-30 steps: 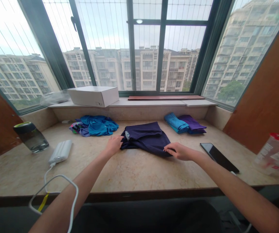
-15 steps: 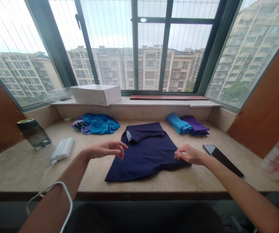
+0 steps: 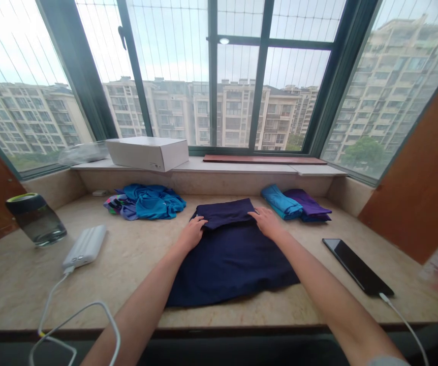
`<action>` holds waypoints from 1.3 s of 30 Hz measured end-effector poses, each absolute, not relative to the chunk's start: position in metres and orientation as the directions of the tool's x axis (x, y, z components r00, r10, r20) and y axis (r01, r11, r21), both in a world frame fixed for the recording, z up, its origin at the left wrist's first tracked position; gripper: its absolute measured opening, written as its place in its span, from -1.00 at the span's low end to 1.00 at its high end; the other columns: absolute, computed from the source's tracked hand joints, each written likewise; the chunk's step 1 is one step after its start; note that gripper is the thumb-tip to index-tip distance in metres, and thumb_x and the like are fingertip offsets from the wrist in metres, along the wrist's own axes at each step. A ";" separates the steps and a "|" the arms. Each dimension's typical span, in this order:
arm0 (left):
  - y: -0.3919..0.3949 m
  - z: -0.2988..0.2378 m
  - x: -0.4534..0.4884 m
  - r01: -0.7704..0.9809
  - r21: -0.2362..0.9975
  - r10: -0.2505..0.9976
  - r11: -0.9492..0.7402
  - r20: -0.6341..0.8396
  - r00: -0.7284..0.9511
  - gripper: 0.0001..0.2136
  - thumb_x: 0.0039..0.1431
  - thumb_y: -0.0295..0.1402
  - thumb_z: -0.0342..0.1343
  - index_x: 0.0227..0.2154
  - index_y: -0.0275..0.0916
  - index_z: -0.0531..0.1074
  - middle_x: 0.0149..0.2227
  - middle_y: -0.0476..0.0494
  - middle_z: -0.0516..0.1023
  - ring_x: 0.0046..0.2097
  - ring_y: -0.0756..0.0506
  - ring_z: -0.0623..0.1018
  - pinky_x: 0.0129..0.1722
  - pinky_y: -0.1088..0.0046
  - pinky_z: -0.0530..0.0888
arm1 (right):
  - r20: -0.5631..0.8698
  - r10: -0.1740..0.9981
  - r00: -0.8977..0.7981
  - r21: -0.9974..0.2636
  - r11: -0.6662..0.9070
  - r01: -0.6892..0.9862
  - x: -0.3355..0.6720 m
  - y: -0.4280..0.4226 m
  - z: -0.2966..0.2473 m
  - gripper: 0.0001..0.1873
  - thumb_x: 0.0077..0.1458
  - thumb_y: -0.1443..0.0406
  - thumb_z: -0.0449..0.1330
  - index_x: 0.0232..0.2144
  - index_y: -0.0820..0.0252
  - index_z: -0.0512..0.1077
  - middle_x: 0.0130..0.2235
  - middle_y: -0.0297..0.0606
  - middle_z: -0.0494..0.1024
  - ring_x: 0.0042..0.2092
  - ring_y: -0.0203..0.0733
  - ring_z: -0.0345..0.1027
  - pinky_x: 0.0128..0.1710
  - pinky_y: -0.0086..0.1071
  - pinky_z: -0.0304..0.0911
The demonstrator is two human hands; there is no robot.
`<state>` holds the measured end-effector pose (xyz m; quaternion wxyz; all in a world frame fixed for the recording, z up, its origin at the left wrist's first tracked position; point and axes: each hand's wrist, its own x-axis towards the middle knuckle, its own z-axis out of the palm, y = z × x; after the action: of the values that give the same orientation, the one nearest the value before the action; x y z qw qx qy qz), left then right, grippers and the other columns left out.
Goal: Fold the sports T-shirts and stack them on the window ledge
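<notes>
A dark navy shirt lies on the counter in front of me, its far end folded over into a band. My left hand grips the left end of that band, thumb and fingers closed on the cloth. At the band's right end, my right hand has its fingers closed on the fabric edge. The cloth under my fingertips is partly hidden. The near part of the shirt is spread flat, its lower edge close to the counter's front.
A crumpled blue pile of clothes lies back left; folded blue and purple clothes lie back right. A bottle and a cabled power bank stand left, a phone right. A white box rests on the sill.
Both hands have moved forward from above the shirt's sides to its folded far end and taken hold there. The band now looks straighter, and the white print on it no longer shows.
</notes>
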<state>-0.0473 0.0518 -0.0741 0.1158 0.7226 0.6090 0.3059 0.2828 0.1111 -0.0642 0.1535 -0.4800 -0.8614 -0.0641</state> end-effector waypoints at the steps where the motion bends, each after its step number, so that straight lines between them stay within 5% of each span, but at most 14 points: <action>1: 0.056 -0.073 -0.050 0.786 0.577 0.945 -0.222 0.326 0.028 -0.64 0.11 -0.53 0.06 -0.05 -0.23 0.57 0.12 -0.25 0.56 0.22 -0.26 0.47 0.30 0.18 0.31 | 0.331 0.798 -0.503 -0.038 0.544 0.838 0.281 0.117 -0.063 -0.56 0.18 0.51 0.12 0.05 0.11 0.52 0.18 -0.04 0.49 0.21 0.04 0.32 0.21 -0.14 0.14; 4: 0.073 -0.064 -0.052 0.690 0.697 0.917 -0.195 0.379 -0.123 -0.68 0.22 -0.44 -0.03 -0.07 -0.24 0.56 0.00 -0.24 0.63 0.12 -0.26 0.54 0.20 0.14 0.42 | 0.372 0.784 -0.496 -0.061 0.554 0.830 0.277 0.130 -0.053 -0.71 0.30 0.38 0.08 -0.05 0.17 0.55 0.01 -0.04 0.61 0.10 0.02 0.40 0.15 -0.16 0.18; 7: 0.086 -0.054 -0.047 0.561 0.804 0.900 -0.197 0.375 -0.221 -0.64 0.31 -0.30 -0.12 -0.06 -0.27 0.54 -0.05 -0.24 0.64 0.01 -0.23 0.60 0.05 0.20 0.54 | 0.438 0.770 -0.464 -0.093 0.552 0.828 0.275 0.137 -0.038 -0.64 0.39 0.29 -0.06 -0.01 0.25 0.50 -0.04 0.00 0.61 0.04 0.02 0.42 0.09 -0.18 0.23; 13: 0.074 -0.053 -0.044 0.426 0.889 0.944 -0.165 0.268 -0.194 -0.52 0.35 -0.12 -0.22 -0.08 -0.32 0.51 -0.12 -0.27 0.66 -0.14 -0.18 0.66 -0.25 0.32 0.62 | 0.400 0.645 -0.652 -0.054 0.726 0.685 0.288 0.117 -0.021 -0.70 0.35 0.24 0.03 -0.11 0.20 0.54 -0.10 -0.06 0.62 -0.01 0.01 0.43 0.05 -0.22 0.24; 17: 0.062 -0.061 -0.049 0.559 0.824 0.953 -0.090 0.234 -0.192 -0.52 0.36 -0.15 -0.23 -0.02 -0.39 0.47 -0.17 -0.38 0.65 -0.15 -0.26 0.66 -0.17 0.16 0.60 | 0.237 0.500 -0.833 -0.003 0.858 0.514 0.301 0.097 -0.028 -0.64 0.34 0.10 0.07 -0.29 0.15 0.58 -0.29 -0.11 0.59 -0.17 -0.02 0.43 -0.04 -0.22 0.23; 20: 0.064 -0.064 -0.047 0.704 0.704 0.945 -0.096 0.286 -0.157 -0.58 0.23 -0.26 0.05 0.10 -0.33 0.42 0.06 -0.42 0.55 0.15 -0.34 0.51 0.18 0.07 0.39 | 0.241 0.588 -0.772 -0.039 0.801 0.598 0.301 0.099 -0.035 -0.56 0.37 0.08 0.03 -0.37 0.17 0.57 -0.31 -0.08 0.58 -0.19 -0.02 0.43 -0.06 -0.23 0.24; 23: 0.080 -0.062 -0.046 0.803 0.576 0.952 -0.153 0.305 -0.038 -0.52 0.14 -0.36 0.14 0.15 -0.23 0.40 0.27 -0.33 0.38 0.35 -0.33 0.28 0.36 0.14 0.14 | 0.244 0.713 -0.658 -0.057 0.687 0.724 0.294 0.119 -0.037 -0.64 0.37 0.14 0.05 -0.25 0.19 0.58 -0.18 -0.02 0.61 -0.07 0.04 0.45 0.02 -0.19 0.25; 25: 0.095 -0.059 -0.050 0.842 0.507 0.960 -0.185 0.275 0.045 -0.54 0.12 -0.37 0.17 0.12 -0.22 0.44 0.28 -0.32 0.38 0.36 -0.34 0.26 0.37 0.16 0.11 | 0.222 0.750 -0.624 -0.072 0.650 0.756 0.287 0.139 -0.037 -0.69 0.33 0.14 0.13 -0.08 0.18 0.55 -0.04 -0.02 0.60 0.04 0.07 0.43 0.09 -0.17 0.24; 31: 0.131 -0.060 -0.072 0.892 0.393 0.971 -0.226 0.160 0.175 -0.54 0.07 -0.27 0.23 0.07 -0.21 0.49 0.15 -0.34 0.54 0.23 -0.40 0.45 0.26 0.08 0.29 | 0.142 0.797 -0.587 -0.110 0.602 0.791 0.261 0.192 -0.048 -0.44 0.24 0.15 0.25 0.24 0.16 0.36 0.27 0.00 0.40 0.28 0.09 0.27 0.26 -0.13 0.16; 36: 0.141 -0.068 -0.086 0.894 0.395 0.975 -0.213 0.138 0.171 -0.39 0.04 -0.27 0.23 0.20 -0.23 0.40 0.15 -0.27 0.55 0.16 -0.27 0.54 0.15 0.32 0.42 | 0.072 0.844 -0.531 -0.146 0.536 0.831 0.258 0.215 -0.056 -0.29 0.11 0.14 0.36 0.27 0.13 0.34 0.19 0.01 0.50 0.20 0.16 0.39 0.17 -0.09 0.26; 39: 0.145 -0.066 -0.091 0.903 0.384 0.978 -0.195 0.149 0.147 -0.45 0.02 -0.29 0.23 0.12 -0.27 0.47 0.06 -0.28 0.61 0.10 -0.30 0.58 0.10 0.30 0.46 | 0.069 0.851 -0.521 -0.173 0.525 0.833 0.262 0.219 -0.053 -0.44 0.02 0.17 0.41 0.10 0.06 0.51 0.04 -0.10 0.63 0.08 0.14 0.49 0.08 -0.17 0.32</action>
<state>-0.0906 0.1453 -0.0663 0.1017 0.7505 0.6264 0.1844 0.2617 0.2188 -0.0532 0.0725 -0.4838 -0.8702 0.0594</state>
